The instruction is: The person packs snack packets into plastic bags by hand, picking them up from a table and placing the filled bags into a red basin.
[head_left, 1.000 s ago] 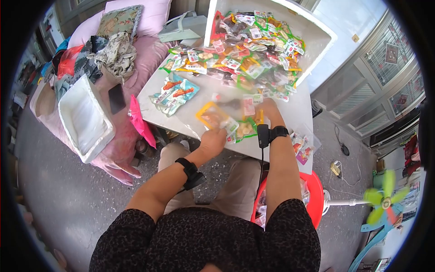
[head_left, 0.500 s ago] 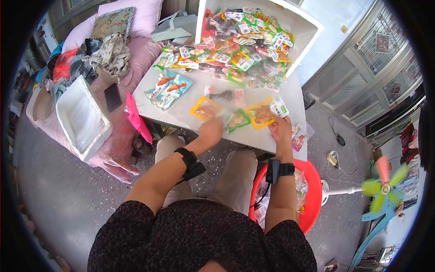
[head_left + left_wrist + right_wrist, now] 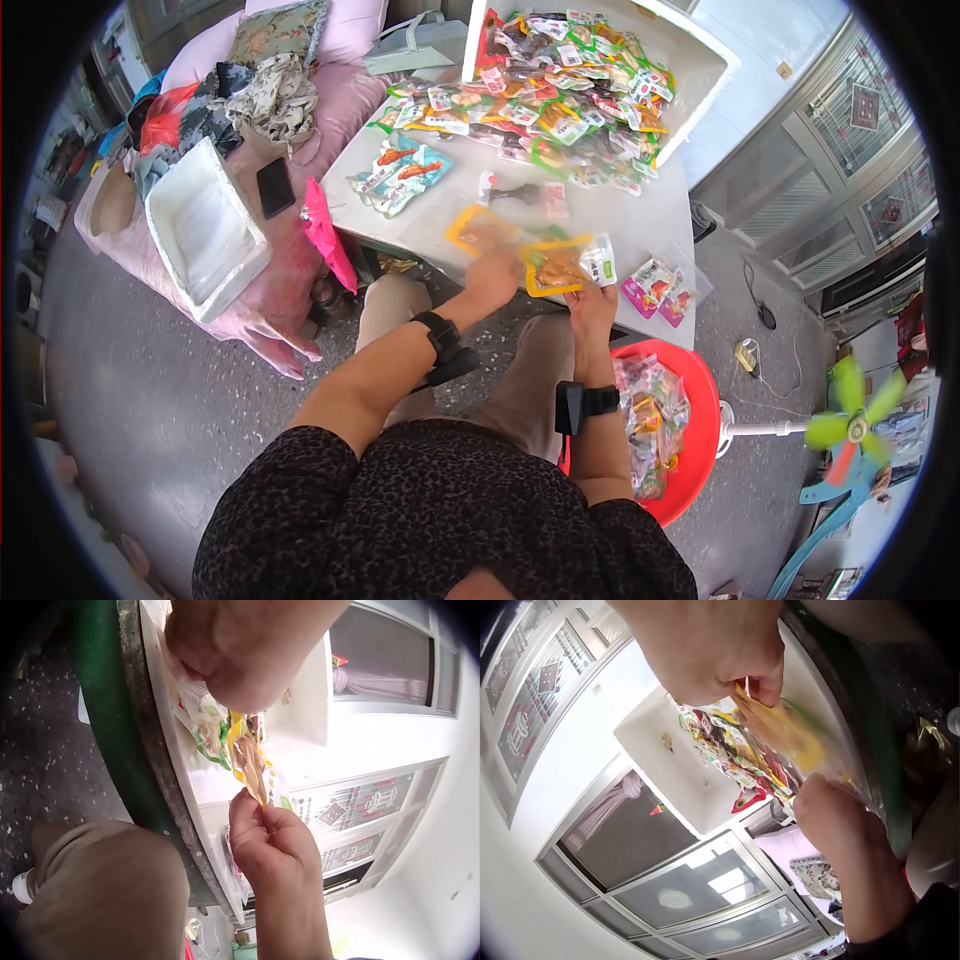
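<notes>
My right hand [image 3: 593, 308] pinches the lower edge of a yellow-edged snack packet [image 3: 556, 268] with a brown filling and a white label end. Close beside it, my left hand [image 3: 493, 278] grips another yellow-edged packet, blurred [image 3: 478, 229]. In the left wrist view, a green-edged packet [image 3: 213, 741] shows beside the left hand [image 3: 232, 652]; that hand's fingers are mostly hidden. The right wrist view has the right thumb and fingers closed on the packet's edge. Behind the hands lies a clear packet with dark contents [image 3: 522, 193] on the white table [image 3: 620, 225].
A white foam box [image 3: 700, 90] on its side spills many snack packets onto the table. A blue-white packet [image 3: 402, 172] lies left; pink-purple packets [image 3: 655, 288] lie at the right edge. Below stands a red basin [image 3: 703, 400] with packets. An empty foam box [image 3: 205, 235] rests on the bed.
My right hand has picked up a yellow-edged packet, swung it out to the right, then brought it left beside the left hand. The left hand keeps its packet near the table's front edge.
</notes>
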{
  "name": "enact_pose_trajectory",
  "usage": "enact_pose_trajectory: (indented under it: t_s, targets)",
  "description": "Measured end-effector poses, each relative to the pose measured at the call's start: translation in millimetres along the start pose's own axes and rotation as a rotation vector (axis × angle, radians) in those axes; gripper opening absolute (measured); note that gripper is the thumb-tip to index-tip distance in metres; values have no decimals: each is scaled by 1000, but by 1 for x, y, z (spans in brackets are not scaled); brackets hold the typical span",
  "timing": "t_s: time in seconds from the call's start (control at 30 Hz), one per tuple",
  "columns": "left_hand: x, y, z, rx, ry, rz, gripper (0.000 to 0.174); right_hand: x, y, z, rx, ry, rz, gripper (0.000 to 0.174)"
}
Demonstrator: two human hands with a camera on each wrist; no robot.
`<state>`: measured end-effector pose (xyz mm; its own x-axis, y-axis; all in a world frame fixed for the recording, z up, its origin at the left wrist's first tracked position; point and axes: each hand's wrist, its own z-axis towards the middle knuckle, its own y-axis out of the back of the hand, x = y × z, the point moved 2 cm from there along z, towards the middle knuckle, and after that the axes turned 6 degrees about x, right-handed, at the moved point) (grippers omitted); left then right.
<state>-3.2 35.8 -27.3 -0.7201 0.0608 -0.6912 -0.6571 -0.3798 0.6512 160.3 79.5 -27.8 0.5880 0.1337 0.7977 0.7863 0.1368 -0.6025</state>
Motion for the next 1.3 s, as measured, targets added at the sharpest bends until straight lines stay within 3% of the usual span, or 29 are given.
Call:
enact_pose_trajectory:
  t_s: [0.23,0.37,0.47,0.6,0.8,1.0,1.13,1.23,1.3]
  targets:
    - [0,2,-1,35,73,-17,13,-1,8,-10,-6,13,69,29]
    - [3,-1,-2,14,9,-3,14,0,15,-4,6,8,76,30]
    - [3,0,-1,66,36,21,14,-4,17,-3,38,-145,35,26]
    - [7,-4,-1,97,44,79,13,-5,17,-6,-39,-301,-285,22]
    - [4,-3,0,124,27,119,13,5,21,8,121,-385,-555,22]
    - [11,2,4,64,-9,25,13,35,5,-14,129,-343,-293,18]
    - [13,9,8,107,-158,106,13,38,16,-13,321,-171,-189,20]
    - [16,12,15,305,106,-48,12,39,12,-8,431,-110,-180,22]
    - [25,9,18,159,-197,74,13,36,12,-3,488,-97,-216,22]
